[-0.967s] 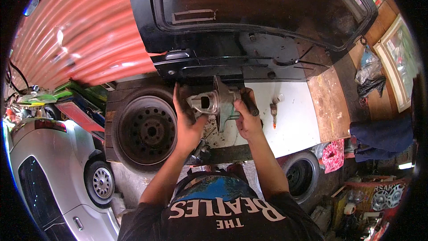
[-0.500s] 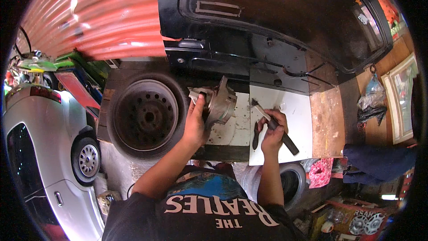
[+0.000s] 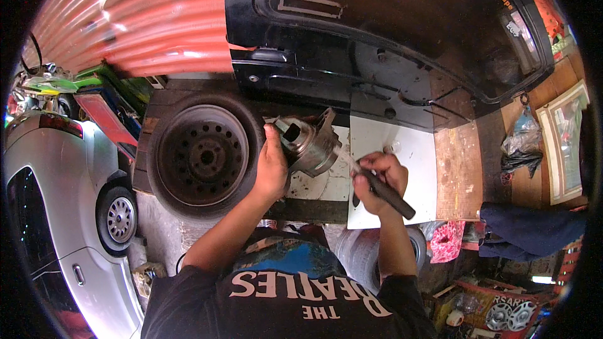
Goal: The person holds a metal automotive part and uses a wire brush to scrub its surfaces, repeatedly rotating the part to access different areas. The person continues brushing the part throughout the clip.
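My left hand (image 3: 272, 164) grips a dull grey metal car-part housing (image 3: 310, 144) by its left side, thumb on top. The housing has a dark square opening and a flange on its far side; I cannot tell its exact kind. My right hand (image 3: 383, 182) is wrapped round a brush (image 3: 392, 197) with a thick black handle and a pale neck. The brush's tip meets the right side of the housing, and its bristles are hard to make out there. Under the right hand, a small dark object lies mostly hidden on the white board (image 3: 408, 179).
A tyre on a steel wheel (image 3: 208, 156) lies flat at the left. Behind the bench stands a black vehicle door panel with a window (image 3: 402, 12). More tyres (image 3: 361, 254) sit below the front edge. A silver car (image 3: 81, 213) is at far left, a dark cloth (image 3: 527, 231) at right.
My right hand has brought the brush left, so its tip now reaches the housing. My left hand has turned the housing, and its dark opening now shows.
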`<control>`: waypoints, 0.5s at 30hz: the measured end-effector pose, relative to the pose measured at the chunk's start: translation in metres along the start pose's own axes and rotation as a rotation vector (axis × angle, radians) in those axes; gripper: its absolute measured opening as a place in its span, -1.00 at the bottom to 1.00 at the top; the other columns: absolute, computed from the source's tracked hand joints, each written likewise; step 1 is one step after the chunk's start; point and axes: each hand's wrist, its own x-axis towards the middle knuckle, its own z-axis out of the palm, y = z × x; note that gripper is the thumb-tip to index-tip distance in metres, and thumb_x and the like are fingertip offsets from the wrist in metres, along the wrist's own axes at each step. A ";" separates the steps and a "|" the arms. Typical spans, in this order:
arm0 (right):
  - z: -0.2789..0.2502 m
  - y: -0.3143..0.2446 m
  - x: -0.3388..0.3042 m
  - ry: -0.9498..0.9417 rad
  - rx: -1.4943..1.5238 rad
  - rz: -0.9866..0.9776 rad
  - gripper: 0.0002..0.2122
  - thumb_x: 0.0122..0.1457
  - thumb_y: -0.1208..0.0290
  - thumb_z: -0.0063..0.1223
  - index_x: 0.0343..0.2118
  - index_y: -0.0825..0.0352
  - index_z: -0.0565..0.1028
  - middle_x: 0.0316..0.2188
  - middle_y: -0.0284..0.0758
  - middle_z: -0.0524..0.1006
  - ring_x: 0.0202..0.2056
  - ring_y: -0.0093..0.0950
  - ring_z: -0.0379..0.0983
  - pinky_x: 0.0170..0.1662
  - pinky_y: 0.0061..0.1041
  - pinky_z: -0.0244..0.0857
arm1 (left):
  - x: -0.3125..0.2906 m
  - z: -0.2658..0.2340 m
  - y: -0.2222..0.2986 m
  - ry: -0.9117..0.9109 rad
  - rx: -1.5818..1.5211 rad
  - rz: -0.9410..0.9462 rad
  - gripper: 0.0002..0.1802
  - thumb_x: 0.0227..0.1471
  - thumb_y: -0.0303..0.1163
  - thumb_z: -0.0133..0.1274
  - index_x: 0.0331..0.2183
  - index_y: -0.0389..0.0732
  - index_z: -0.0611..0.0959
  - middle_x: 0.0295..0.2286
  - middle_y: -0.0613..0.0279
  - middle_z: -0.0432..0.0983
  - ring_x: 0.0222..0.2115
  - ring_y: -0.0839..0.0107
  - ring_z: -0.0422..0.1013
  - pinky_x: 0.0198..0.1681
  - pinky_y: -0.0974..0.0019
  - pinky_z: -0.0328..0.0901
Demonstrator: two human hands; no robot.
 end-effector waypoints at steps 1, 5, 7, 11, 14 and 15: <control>0.000 -0.002 -0.005 -0.045 0.019 -0.055 -0.76 -0.08 0.46 0.29 -0.37 0.29 0.43 -0.50 -0.22 0.58 -0.42 -0.40 0.60 -0.34 -0.48 0.46 | 0.001 -0.004 -0.003 -0.002 0.030 0.013 -0.18 0.26 0.24 -0.43 0.04 -0.36 0.44 -0.06 0.05 0.48 -0.06 0.29 0.43 0.07 0.21 0.31; -0.003 0.009 -0.005 0.046 -0.109 -0.049 -0.75 -0.07 0.49 0.27 -0.36 0.33 0.41 -0.44 -0.15 0.57 -0.43 -0.36 0.57 -0.35 -0.49 0.43 | -0.006 -0.004 0.008 -0.053 0.203 0.074 -0.17 0.26 0.26 -0.44 0.07 -0.34 0.42 -0.05 0.05 0.47 -0.04 0.28 0.43 0.09 0.20 0.29; -0.006 0.013 -0.004 0.124 -0.024 0.055 -0.76 -0.04 0.47 0.25 -0.35 0.34 0.40 -0.41 -0.13 0.57 -0.42 -0.38 0.57 -0.35 -0.49 0.42 | -0.005 -0.009 0.004 -0.053 0.165 0.078 -0.16 0.25 0.26 -0.45 0.07 -0.33 0.42 -0.05 0.06 0.47 -0.04 0.29 0.42 0.10 0.21 0.28; -0.005 0.005 -0.009 -0.020 -0.015 -0.057 -0.75 -0.04 0.45 0.27 -0.33 0.32 0.41 -0.43 -0.15 0.57 -0.46 -0.37 0.57 -0.35 -0.48 0.43 | 0.001 -0.020 -0.007 -0.035 0.231 0.119 -0.16 0.25 0.27 -0.45 0.08 -0.33 0.41 -0.05 0.07 0.47 -0.04 0.30 0.42 0.11 0.21 0.26; -0.008 0.004 0.002 0.127 -0.097 0.066 -0.74 -0.06 0.45 0.28 -0.34 0.31 0.42 -0.47 -0.18 0.57 -0.44 -0.38 0.59 -0.35 -0.47 0.44 | -0.003 -0.018 0.000 -0.013 0.130 0.073 -0.25 0.32 0.13 -0.41 0.01 -0.43 0.45 -0.05 0.10 0.44 -0.02 0.41 0.33 0.13 0.35 0.15; -0.008 0.003 -0.002 0.088 -0.027 -0.004 -0.75 -0.05 0.47 0.27 -0.33 0.32 0.42 -0.47 -0.17 0.57 -0.45 -0.38 0.58 -0.36 -0.48 0.44 | -0.002 -0.018 0.000 -0.003 0.172 0.053 -0.24 0.32 0.13 -0.41 0.01 -0.44 0.45 -0.05 0.10 0.44 -0.02 0.41 0.33 0.13 0.35 0.15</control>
